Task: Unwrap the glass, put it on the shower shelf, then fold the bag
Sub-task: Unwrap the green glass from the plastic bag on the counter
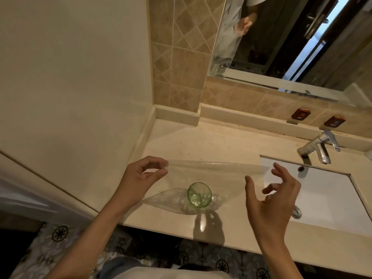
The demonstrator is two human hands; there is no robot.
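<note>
A small green glass (199, 195) stands upright on the beige counter (201, 141), inside a clear plastic bag (203, 171). The bag's closed end lies crumpled around the base of the glass. Its upper edge is pulled taut above the glass between my two hands. My left hand (141, 176) pinches the left end of that edge between thumb and forefinger. My right hand (273, 198) has its fingers spread, and its fingertips catch the right end of the edge. No shower shelf is in view.
A white sink basin (322, 194) sits in the counter to the right, with a chrome tap (318, 148) behind it. A mirror (281, 37) hangs above tan tiles. A plain wall closes off the left side. Patterned floor shows below the counter's front edge.
</note>
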